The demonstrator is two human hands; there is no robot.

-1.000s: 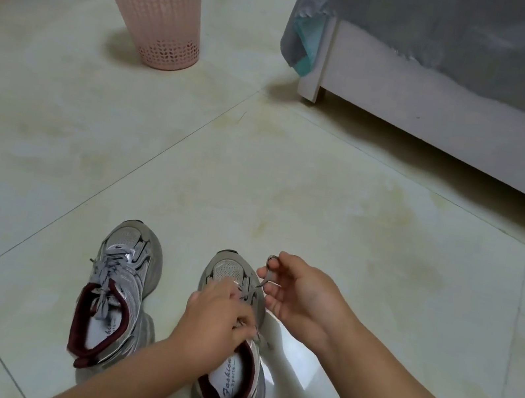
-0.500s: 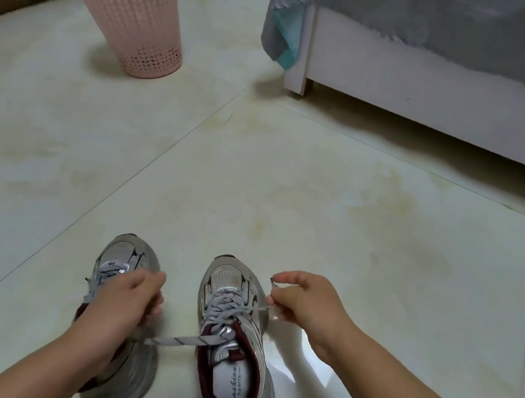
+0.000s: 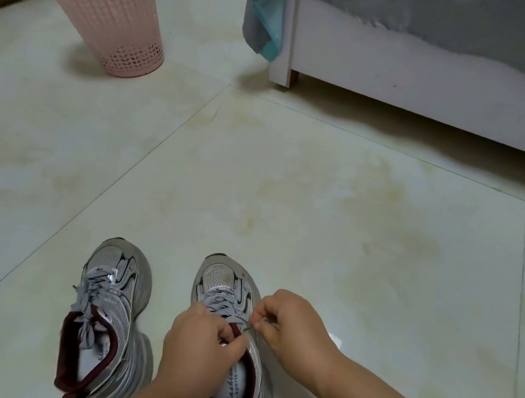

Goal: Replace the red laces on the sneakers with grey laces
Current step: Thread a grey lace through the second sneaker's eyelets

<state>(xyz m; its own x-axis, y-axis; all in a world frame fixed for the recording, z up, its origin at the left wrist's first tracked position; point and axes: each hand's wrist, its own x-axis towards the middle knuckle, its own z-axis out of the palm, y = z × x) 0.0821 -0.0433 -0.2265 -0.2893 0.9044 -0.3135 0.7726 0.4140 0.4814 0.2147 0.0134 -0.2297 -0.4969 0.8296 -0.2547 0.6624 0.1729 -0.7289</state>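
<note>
Two grey sneakers with dark red lining stand side by side on the tiled floor, toes pointing away. The left sneaker (image 3: pixel 110 319) carries a grey lace, its ends lying loose over the tongue. Over the right sneaker (image 3: pixel 222 282), both hands work at the top eyelets. My left hand (image 3: pixel 199 350) is curled over the tongue and pinches one end of the grey lace (image 3: pixel 223 308). My right hand (image 3: pixel 292 325), at the shoe's right side, pinches the other lace end close to the eyelets. No red lace is in view.
A pink plastic waste basket (image 3: pixel 112 10) stands at the far left. A white bed frame (image 3: pixel 413 78) with a grey cover hanging over it runs along the far right. White fabric lies at the top left corner.
My left hand has come back from beside the left sneaker to the right sneaker's tongue. My right hand has moved inward to the eyelets. The lace no longer stretches out sideways.
</note>
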